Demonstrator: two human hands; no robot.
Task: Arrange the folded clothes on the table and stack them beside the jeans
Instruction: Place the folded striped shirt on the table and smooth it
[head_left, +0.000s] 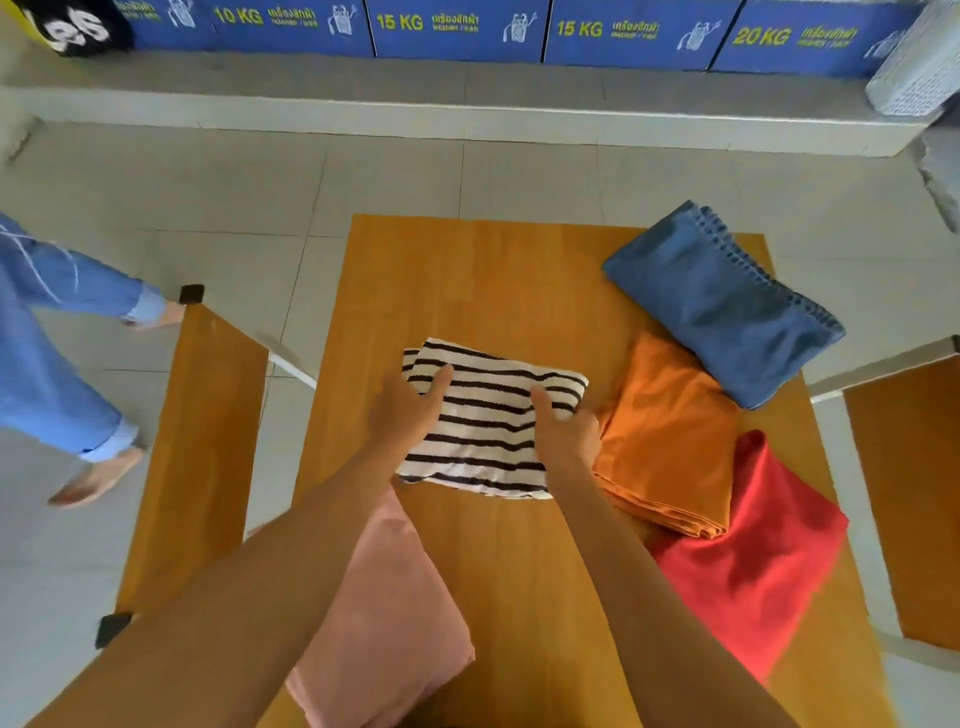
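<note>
The pink cloth (384, 623) is lying near-left on the counter (467, 270). Your left hand (408, 410) and right hand (569, 431) are gripping the striped shirt (483, 426) mid-counter, thumbs on top. The orange cloth (670, 441), red cloth (753, 561) and jeans (717, 306) are lying to the right.

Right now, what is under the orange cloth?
The red cloth's far edge runs under the orange cloth; the table carries both. Anything else beneath is covered.
</note>
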